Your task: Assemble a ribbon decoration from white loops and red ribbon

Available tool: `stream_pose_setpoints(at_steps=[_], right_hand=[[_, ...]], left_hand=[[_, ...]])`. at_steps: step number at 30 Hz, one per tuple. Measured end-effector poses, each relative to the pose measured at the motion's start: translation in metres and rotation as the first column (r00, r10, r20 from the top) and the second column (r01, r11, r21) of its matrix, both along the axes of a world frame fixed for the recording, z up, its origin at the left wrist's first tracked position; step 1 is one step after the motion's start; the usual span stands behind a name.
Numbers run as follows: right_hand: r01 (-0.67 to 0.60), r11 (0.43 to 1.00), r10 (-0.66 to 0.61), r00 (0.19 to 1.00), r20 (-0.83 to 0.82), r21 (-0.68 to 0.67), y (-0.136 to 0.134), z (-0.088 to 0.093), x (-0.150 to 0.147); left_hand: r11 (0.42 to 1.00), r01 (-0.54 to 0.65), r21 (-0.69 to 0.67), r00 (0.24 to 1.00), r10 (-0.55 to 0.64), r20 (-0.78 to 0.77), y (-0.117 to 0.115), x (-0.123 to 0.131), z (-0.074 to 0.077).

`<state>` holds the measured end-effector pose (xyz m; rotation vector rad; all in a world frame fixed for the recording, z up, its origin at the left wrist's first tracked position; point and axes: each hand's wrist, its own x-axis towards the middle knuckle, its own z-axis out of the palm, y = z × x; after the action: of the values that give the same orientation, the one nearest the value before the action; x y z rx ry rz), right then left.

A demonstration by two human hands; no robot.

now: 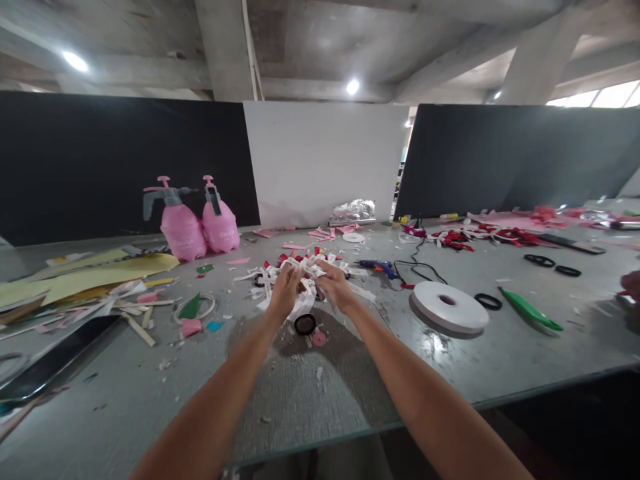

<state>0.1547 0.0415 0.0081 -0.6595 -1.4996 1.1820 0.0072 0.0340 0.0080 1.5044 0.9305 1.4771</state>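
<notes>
My left hand (285,291) and my right hand (336,287) are close together over the middle of the table, fingers closed. Between them they grip white ribbon (303,305), whose loose ends hang below the fingers. Just behind lies a heap of white and red ribbon pieces (330,259), partly covered by my hands. A black ring (305,325) and a small pink disc with a hole (319,339) lie on the table in front of my hands. A blue glue gun (381,268) rests to the right of the heap, its nozzle toward it.
A large white ribbon roll (450,308), black rings (487,302) and a green pointed tool (531,309) lie at right. Pink spray bottles (183,232) stand at back left, near yellow sheets (115,270) and scraps. Another person's hand (631,285) shows at the right edge.
</notes>
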Motion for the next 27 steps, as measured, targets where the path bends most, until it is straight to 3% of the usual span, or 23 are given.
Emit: stream_pose_setpoints(at_steps=[3, 9, 13, 16, 19, 23, 27], right_hand=[[0.011, 1.000, -0.012, 0.998, -0.056, -0.028, 0.001, 0.000, -0.003], [0.190, 0.981, -0.193, 0.978, -0.075, -0.050, 0.005, 0.002, -0.009], [0.130, 0.990, -0.136, 0.985, -0.104, -0.062, -0.006, 0.028, -0.005], [0.027, 0.998, -0.039, 0.971, -0.238, -0.053, -0.033, 0.059, -0.001], [-0.038, 0.998, 0.016, 0.934, -0.358, -0.054, -0.076, 0.079, -0.002], [-0.087, 0.986, -0.013, 0.815, -0.580, -0.145, -0.139, 0.079, -0.013], [-0.133, 0.968, -0.062, 0.691, -0.721, -0.211, -0.175, 0.070, -0.026]], left_hand=[[0.999, -0.031, -0.016, 1.000, 0.031, 0.006, -0.002, -0.003, 0.005], [1.000, -0.022, 0.011, 0.997, 0.023, -0.075, -0.006, -0.003, 0.012], [0.998, -0.052, -0.035, 0.995, 0.055, 0.084, -0.018, 0.007, 0.034], [0.999, -0.033, -0.021, 0.972, 0.037, 0.234, -0.045, 0.013, 0.060], [0.999, 0.019, 0.030, 0.952, -0.027, 0.305, -0.089, 0.018, 0.079], [0.994, 0.107, 0.008, 0.880, -0.098, 0.464, -0.148, 0.023, 0.086], [0.961, 0.265, -0.077, 0.747, -0.154, 0.647, -0.184, 0.021, 0.083]])
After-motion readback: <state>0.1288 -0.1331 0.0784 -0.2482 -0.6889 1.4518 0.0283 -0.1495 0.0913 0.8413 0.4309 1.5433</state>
